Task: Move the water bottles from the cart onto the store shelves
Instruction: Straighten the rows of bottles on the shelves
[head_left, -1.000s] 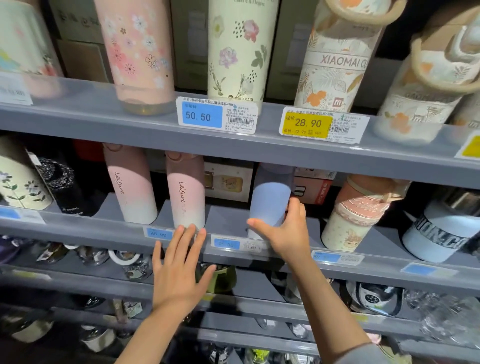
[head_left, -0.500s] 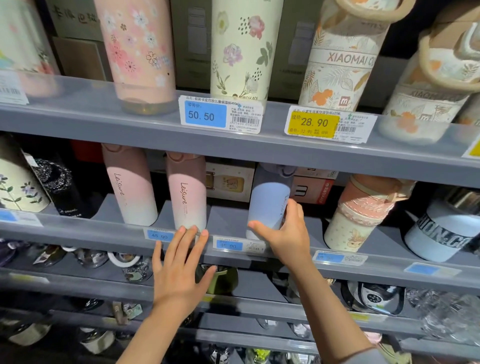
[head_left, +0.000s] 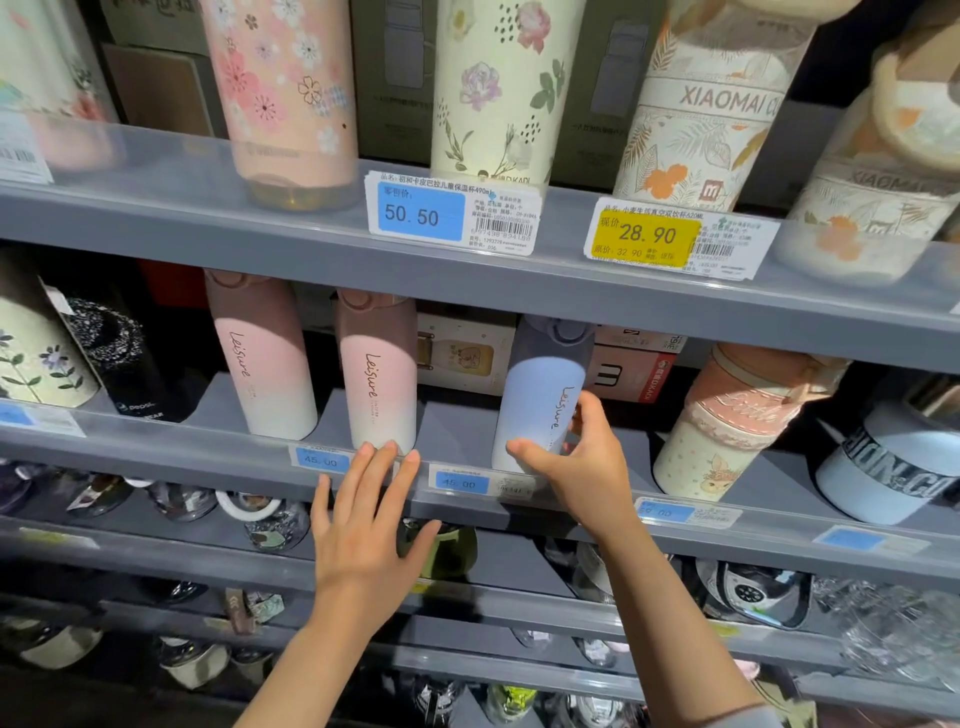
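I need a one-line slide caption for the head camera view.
Right hand grips a blue Leisure bottle on the middle shelf; left hand flat beside.

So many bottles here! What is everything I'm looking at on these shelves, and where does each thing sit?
blue Leisure bottle: 1, pale blue, middle shelf, in the right hand's grip
pink Leisure bottles: 2, pink fading to white, middle shelf, left of the blue one
floral bottles: 2, one pink, one cream, top shelf
XIAOMAI cups: 2, cream with orange leaves, top shelf right
price tags: blue 50.50 and yellow 28.90, top shelf edge
left hand: 1, fingers straight, at the middle shelf edge
right hand: 1, curled round the blue bottle's base
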